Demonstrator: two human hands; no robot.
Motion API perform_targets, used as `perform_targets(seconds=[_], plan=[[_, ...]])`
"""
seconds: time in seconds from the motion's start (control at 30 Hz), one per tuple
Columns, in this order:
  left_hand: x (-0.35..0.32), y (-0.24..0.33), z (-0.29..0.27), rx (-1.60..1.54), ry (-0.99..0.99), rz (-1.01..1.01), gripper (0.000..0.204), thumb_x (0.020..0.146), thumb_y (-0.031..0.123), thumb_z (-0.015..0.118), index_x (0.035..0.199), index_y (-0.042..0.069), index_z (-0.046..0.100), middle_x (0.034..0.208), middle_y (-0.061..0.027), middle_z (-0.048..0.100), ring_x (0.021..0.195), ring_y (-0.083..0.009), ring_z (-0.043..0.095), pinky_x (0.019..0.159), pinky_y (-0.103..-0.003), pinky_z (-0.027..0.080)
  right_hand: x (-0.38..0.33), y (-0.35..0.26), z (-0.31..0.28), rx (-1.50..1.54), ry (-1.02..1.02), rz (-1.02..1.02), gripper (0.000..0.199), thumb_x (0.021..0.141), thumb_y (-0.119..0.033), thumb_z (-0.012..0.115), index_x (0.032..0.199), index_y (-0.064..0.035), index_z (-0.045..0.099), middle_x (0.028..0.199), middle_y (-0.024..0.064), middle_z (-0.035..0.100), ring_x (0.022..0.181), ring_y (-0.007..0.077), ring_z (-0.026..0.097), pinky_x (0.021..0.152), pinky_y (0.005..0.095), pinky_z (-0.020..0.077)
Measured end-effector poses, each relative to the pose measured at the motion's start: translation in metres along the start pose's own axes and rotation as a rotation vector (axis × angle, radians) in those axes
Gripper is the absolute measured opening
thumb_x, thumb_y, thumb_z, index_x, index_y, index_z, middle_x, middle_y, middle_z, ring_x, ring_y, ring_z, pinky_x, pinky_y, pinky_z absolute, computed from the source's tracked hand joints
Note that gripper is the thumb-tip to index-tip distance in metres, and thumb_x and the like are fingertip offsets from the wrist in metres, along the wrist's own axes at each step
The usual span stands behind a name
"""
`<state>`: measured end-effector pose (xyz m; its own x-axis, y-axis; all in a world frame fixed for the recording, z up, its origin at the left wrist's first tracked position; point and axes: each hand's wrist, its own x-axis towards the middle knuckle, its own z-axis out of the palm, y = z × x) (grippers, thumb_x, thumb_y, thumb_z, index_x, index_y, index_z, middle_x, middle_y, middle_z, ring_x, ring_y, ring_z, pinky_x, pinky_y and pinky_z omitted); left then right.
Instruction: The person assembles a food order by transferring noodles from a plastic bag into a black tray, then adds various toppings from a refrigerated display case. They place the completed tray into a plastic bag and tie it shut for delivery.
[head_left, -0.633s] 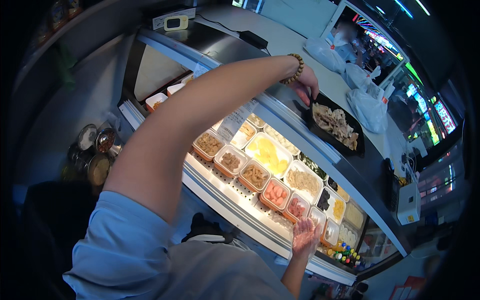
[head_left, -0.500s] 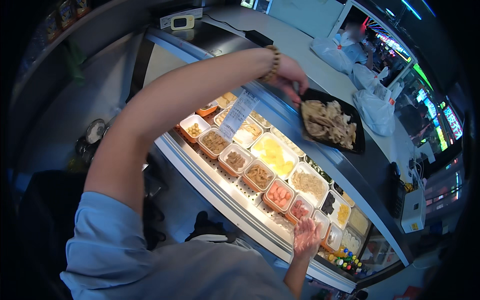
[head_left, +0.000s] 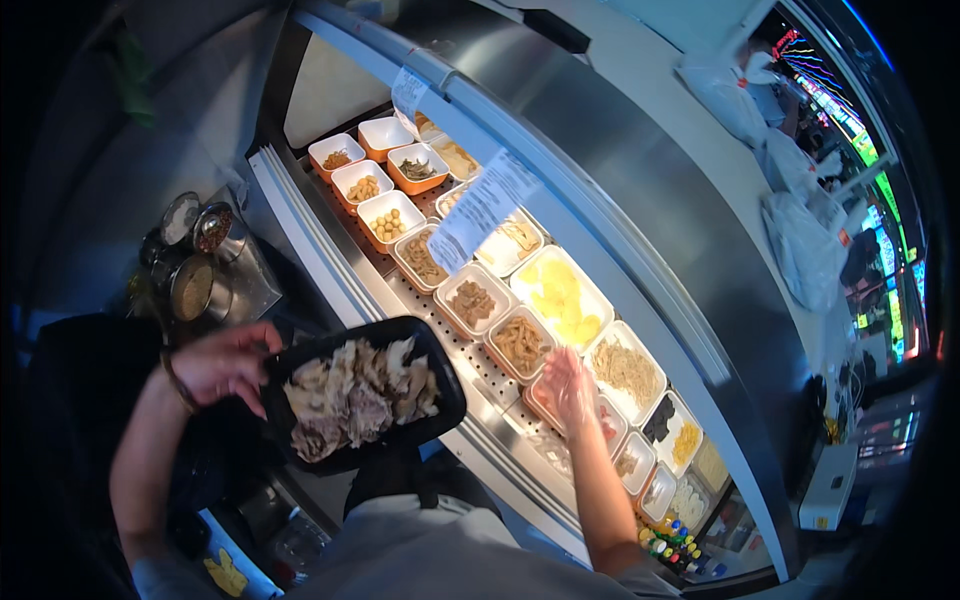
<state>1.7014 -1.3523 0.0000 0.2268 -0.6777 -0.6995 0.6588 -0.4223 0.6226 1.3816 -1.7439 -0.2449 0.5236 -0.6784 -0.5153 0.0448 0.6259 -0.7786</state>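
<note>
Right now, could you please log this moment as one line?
left hand: gripping black tray | tray contents: pale food pieces | right hand: over open containers

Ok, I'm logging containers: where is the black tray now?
In the head view, the black tray is left of centre, held at its left end by the left hand, beside the lit display case.

Food stall, lit display case (head_left: 650, 290) of food tubs (head_left: 520, 344)

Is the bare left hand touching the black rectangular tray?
Touching. Head view: the bare left hand grips the black rectangular tray at its left end, holding it up.
</note>
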Motion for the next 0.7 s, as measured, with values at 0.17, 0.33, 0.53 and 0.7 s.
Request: perform_targets(seconds=[0.17, 0.33, 0.53, 0.7], plan=[[0.114, -0.042, -0.057, -0.09, 0.001, 0.071, 0.03, 0.081, -0.004, 0.059, 0.106, 0.007, 0.048, 0.091, -0.0063, 0.058, 0.074, -0.0166, 0.065, 0.068, -0.039, 0.063, 0.208, -0.023, 0.006, -0.319, 0.145, 0.057, 0.029, 0.094, -0.033, 0.062, 0.1, -0.0045, 0.06, 0.074, 0.0055, 0.061, 0.06, 0.014, 0.056, 0.056, 0.0263, 0.046], [0.267, -0.024, -0.075, -0.061, 0.055, 0.235, 0.03, 0.081, -0.009, 0.05, 0.107, 0.006, 0.046, 0.102, -0.0116, 0.057, 0.087, -0.0207, 0.064, 0.064, -0.033, 0.062, 0.364, -0.032, 0.005, -0.332, 0.421, 0.145, 0.035, 0.087, -0.044, 0.068, 0.077, -0.0129, 0.055, 0.055, 0.0006, 0.048, 0.045, 0.0145, 0.048, 0.039, 0.0273, 0.0407], [0.369, 0.018, -0.082, -0.068, 0.008, 0.294, 0.028, 0.082, -0.008, 0.048, 0.107, 0.005, 0.044, 0.099, -0.0107, 0.056, 0.084, -0.0193, 0.063, 0.065, -0.032, 0.061, 0.436, -0.032, -0.015, -0.539, 0.222, 0.138, 0.026, 0.086, -0.028, 0.068, 0.071, -0.0137, 0.052, 0.061, -0.0001, 0.05, 0.049, 0.015, 0.048, 0.043, 0.0243, 0.0417], [0.415, 0.024, -0.091, -0.124, 0.038, 0.29, 0.029, 0.084, -0.006, 0.048, 0.11, 0.006, 0.041, 0.095, -0.0107, 0.055, 0.079, -0.0211, 0.065, 0.066, -0.032, 0.061, 0.42, -0.062, 0.074, 0.159, 0.176, -0.177, 0.016, 0.086, -0.026, 0.065, 0.08, -0.0119, 0.06, 0.072, 0.0015, 0.059, 0.067, 0.0166, 0.057, 0.063, 0.0282, 0.0499]])
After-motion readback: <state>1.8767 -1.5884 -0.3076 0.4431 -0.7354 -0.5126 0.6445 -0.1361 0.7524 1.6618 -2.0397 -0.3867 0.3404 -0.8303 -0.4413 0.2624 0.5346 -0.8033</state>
